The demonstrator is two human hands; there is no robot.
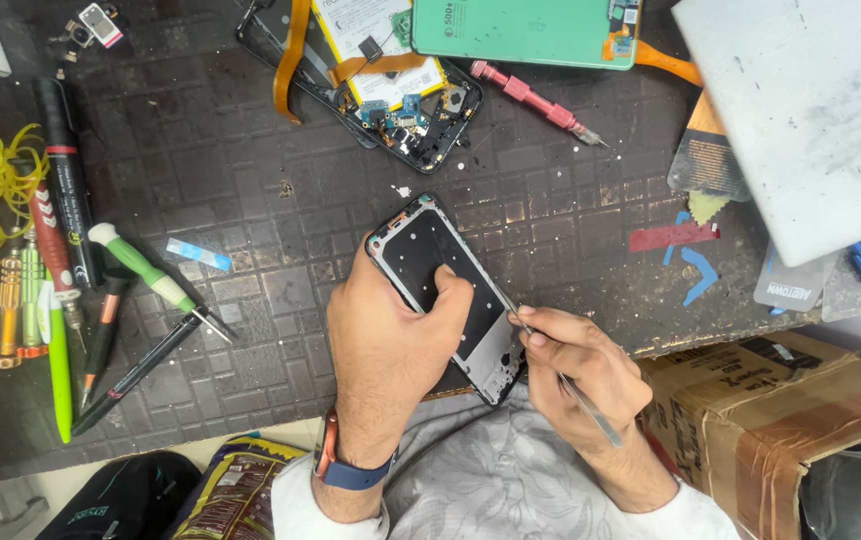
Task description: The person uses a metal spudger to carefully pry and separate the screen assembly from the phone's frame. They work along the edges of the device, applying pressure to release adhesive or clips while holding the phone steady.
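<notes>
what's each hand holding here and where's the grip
The left hand grips the phone frame across its lower half, thumb on its dark inner face. The right hand pinches thin metal tweezers near their front end, tip at the frame's right edge.

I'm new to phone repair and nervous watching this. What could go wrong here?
The thin metal tool in the right hand works at the edge of the phone frame; a slip could gouge it or jab the left hand pinning it. The frame also overhangs the mat's near edge, so it might tip off.

Two hands, left [385, 345] and right [580, 365]; one phone frame [430, 260]; one tweezers [590, 410]; one pink screwdriver [535, 100]; one cardboard box [790, 410].
</notes>
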